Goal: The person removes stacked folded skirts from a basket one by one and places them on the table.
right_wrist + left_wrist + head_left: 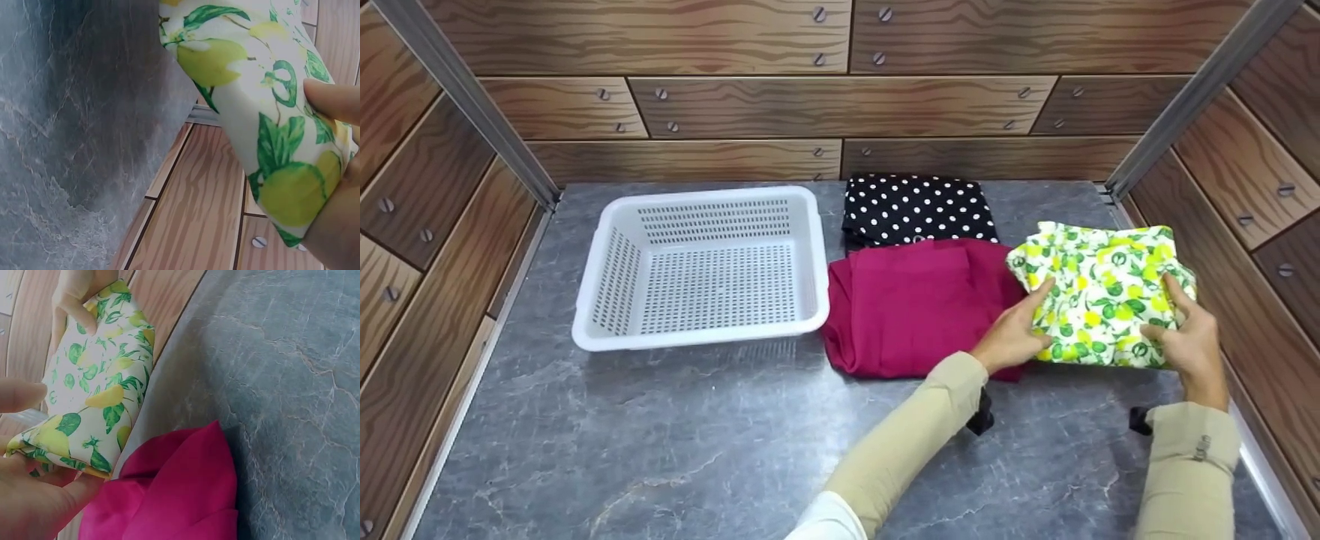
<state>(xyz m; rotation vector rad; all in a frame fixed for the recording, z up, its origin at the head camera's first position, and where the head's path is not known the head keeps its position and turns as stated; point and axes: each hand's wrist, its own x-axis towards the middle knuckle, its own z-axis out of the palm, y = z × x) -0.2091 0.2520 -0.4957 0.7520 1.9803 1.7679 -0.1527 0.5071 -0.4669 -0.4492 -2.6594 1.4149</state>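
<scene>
A folded lemon-print cloth (1102,300), white with yellow fruit and green leaves, is held up by both hands at the right of the head view. My left hand (1016,335) grips its left edge, thumb on top and fingers underneath, as the left wrist view shows. On the opposite edge my right hand (1191,337) pinches the cloth; part of that hand lies outside the right wrist view. Just left of the print is a folded magenta cloth (915,315) on the table. Behind that lies a black cloth with white dots (919,206), its front partly covered by the magenta one.
A white perforated plastic basket (705,341) stands at the left, its right side close to the magenta cloth. The grey marbled table (660,435) is bounded by wood-patterned panels (840,109) at the back and both sides.
</scene>
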